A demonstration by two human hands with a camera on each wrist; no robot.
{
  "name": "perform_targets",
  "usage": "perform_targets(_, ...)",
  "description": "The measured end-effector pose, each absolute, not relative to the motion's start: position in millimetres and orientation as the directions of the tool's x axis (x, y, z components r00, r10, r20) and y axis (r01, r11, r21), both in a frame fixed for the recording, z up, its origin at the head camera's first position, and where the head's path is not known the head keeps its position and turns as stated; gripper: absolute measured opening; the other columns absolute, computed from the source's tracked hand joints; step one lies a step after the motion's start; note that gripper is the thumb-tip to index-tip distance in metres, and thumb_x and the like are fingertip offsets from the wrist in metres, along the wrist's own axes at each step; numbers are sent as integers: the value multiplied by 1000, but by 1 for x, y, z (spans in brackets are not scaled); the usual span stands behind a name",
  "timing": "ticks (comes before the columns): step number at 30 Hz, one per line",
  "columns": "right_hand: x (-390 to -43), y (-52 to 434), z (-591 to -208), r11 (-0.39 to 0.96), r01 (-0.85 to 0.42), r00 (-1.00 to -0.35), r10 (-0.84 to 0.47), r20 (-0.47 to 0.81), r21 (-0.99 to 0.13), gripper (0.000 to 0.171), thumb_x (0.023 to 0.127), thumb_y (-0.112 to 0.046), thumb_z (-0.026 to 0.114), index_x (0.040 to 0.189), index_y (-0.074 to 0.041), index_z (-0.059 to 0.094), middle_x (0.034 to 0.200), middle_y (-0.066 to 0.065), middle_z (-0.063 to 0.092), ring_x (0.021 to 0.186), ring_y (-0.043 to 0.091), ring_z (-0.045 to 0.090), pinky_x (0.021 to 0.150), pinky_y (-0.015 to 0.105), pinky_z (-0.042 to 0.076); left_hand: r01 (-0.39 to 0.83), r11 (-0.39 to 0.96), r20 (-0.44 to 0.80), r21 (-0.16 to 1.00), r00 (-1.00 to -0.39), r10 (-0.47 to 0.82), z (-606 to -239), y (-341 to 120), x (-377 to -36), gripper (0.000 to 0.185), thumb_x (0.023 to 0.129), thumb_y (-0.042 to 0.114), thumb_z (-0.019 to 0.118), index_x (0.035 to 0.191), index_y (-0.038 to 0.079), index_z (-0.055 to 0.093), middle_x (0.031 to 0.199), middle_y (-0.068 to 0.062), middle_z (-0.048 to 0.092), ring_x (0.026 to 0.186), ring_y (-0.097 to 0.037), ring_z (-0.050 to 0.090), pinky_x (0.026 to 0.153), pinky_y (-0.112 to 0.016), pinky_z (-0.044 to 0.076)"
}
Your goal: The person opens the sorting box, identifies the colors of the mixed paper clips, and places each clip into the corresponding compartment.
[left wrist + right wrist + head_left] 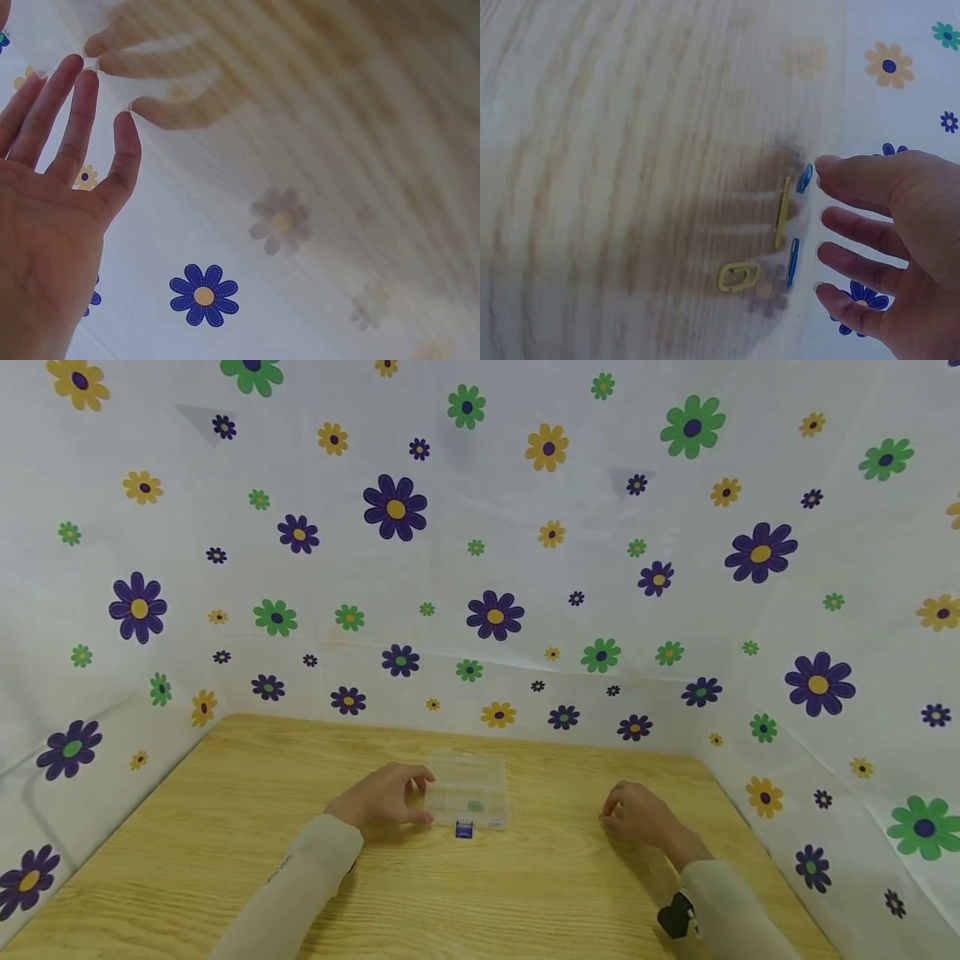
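Compartment box (468,793), clear plastic with a see-through lid and small divided cells, lies flat near the middle of the wooden worktop (225,827). One cell holds something green; its shape is too small to tell. The left hand (384,797) rests against the box's left end, fingers (420,774) curled round its far and near edges. Well to the right, the right hand (639,814) sits on the worktop, fingers loosely bent and holding nothing. Just in front of the box's near edge lies a small blue clip (464,831).
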State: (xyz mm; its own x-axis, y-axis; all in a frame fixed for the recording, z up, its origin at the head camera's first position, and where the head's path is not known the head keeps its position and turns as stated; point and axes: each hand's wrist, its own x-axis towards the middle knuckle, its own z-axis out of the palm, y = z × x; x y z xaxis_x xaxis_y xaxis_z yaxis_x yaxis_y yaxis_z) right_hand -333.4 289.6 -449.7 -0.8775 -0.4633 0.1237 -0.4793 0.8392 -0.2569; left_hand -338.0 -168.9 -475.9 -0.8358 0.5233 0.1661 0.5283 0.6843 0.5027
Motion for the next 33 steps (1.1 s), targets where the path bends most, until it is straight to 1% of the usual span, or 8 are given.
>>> perform_targets(3,-334,288,-454,867,-453,-891,-435,127,-207,10,87,-15,81,80,-8,78,94,6,71,85,23,66,83,46,58,527,686,163,502,-836,523,-476,-169,-338,68,80,53,82,130,9,67,114,-3,72,102,-19,64,94,-45,53)
perform_targets(5,-335,288,-455,879,-443,-896,-426,128,-177,11,87,-16,81,80,-9,79,92,5,71,83,21,65,80,44,58,528,686,162,501,-836,525,-476,-168,-338,68,80,53,82,130,9,67,114,-3,72,102,-19,64,94,-45,53)
perform_targets(8,-334,288,-454,886,-434,-900,-417,126,-164,12,87,-17,82,78,-8,79,89,5,72,80,19,64,74,40,58,529,686,162,500,-835,526,-476,-168,-338,67,81,53,82,130,10,67,114,-3,72,102,-19,64,94,-45,53)
perform_targets(11,-331,288,-451,889,-420,-907,-408,104,-183,13,86,-16,82,77,-8,79,89,5,72,78,18,64,71,39,58,529,682,162,505,-834,527,-475,-168,-339,66,80,52,83,129,10,67,114,-3,72,102,-19,64,94,-45,53)
perform_targets(17,-329,291,-450,883,-412,-911,-406,71,-225,9,85,-9,82,78,-7,77,97,10,70,78,19,65,69,38,58,528,681,161,508,-835,527,-475,-169,-338,66,81,52,83,129,10,67,115,-3,72,102,-19,64,94,-45,53)
perform_targets(22,-329,291,-452,877,-422,-906,-414,84,-231,9,85,-8,82,78,-6,76,96,10,69,77,18,64,68,36,57,537,678,170,501,-830,531,-478,-170,-339,66,81,52,83,128,9,67,114,-3,72,102,-19,65,93,-44,54)
perform_targets(30,-330,288,-457,886,-396,-918,-385,94,-239,11,85,-9,82,77,-7,75,97,9,68,78,18,62,70,37,56,539,674,172,505,-828,533,-478,-170,-340,65,81,52,83,128,9,67,115,-4,73,102,-19,64,93,-44,54)
perform_targets(33,-331,285,-458,879,-421,-907,-405,115,-224,11,84,-8,83,76,-7,75,96,10,68,80,20,63,71,39,57,541,675,174,501,-827,534,-477,-170,-340,66,81,51,83,129,9,67,115,-4,73,101,-19,65,93,-44,54)
